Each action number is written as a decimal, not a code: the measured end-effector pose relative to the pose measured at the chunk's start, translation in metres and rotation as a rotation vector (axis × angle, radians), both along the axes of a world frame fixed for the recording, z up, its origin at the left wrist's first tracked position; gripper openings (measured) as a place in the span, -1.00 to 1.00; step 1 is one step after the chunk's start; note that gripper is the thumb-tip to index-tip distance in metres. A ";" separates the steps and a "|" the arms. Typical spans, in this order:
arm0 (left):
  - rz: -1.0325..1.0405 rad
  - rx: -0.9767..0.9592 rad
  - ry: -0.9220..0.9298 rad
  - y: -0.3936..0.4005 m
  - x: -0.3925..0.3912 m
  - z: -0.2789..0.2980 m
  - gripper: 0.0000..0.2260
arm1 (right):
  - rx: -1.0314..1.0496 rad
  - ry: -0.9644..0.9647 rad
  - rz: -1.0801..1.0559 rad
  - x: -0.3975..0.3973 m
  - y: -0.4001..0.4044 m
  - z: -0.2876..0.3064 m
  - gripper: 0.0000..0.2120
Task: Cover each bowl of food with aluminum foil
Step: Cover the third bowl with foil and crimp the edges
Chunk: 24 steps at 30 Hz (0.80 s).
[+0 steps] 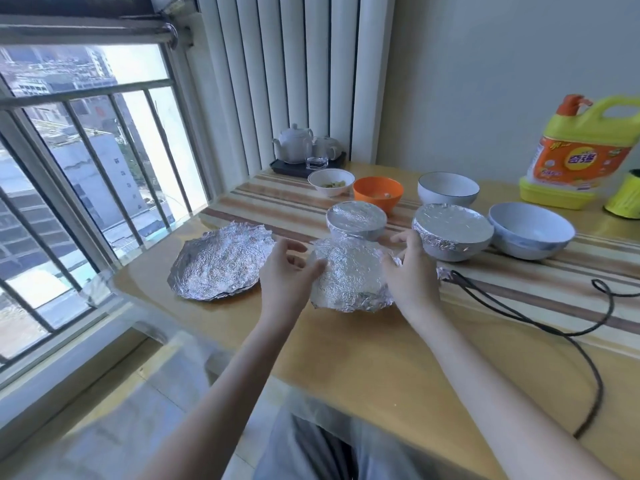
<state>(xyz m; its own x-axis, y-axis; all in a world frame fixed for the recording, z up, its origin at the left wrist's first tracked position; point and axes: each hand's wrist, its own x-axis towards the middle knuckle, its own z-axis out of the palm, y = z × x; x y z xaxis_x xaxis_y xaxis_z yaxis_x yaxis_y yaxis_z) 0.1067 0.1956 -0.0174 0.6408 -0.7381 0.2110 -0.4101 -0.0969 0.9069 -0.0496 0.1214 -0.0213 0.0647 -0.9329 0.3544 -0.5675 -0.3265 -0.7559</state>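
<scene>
My left hand (287, 271) and my right hand (408, 268) hold a crumpled foil sheet (349, 277) by its two side edges, low over the table; whether a bowl sits under it is hidden. Just behind it stand a small foil-covered bowl (356, 218) and a larger foil-covered bowl (452, 233). Uncovered are a grey-blue bowl (531, 230), a white dark-rimmed bowl (447, 188), an orange bowl (378, 194) and a small white bowl (330, 181) with food. A second loose foil sheet (220, 261) lies to the left.
A black tray with a white teapot (293, 143) and a glass stands at the back. A yellow detergent jug (581, 150) and a green cylinder (625, 199) are at the right. A black cable (554, 327) loops across the wooden table (363, 358). A barred window is left.
</scene>
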 end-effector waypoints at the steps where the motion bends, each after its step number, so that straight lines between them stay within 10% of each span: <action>1: 0.003 -0.003 0.018 -0.001 0.001 -0.001 -0.76 | 0.013 -0.031 0.025 0.001 -0.001 -0.002 -0.84; 9: 0.025 0.014 0.050 -0.002 0.004 -0.008 -0.85 | 0.144 -0.117 0.074 0.001 -0.001 -0.008 -0.89; 13: 0.137 -0.148 -0.346 -0.001 0.010 0.004 -0.80 | -0.231 -0.028 0.000 -0.007 -0.007 0.013 -0.86; 17: -0.363 0.018 -0.679 -0.026 0.002 0.011 -0.63 | -0.133 0.258 0.446 0.005 -0.016 0.029 -0.69; 24: -0.473 0.234 -0.476 -0.035 -0.002 -0.007 -0.60 | 0.060 0.247 0.486 0.016 -0.019 0.002 -0.62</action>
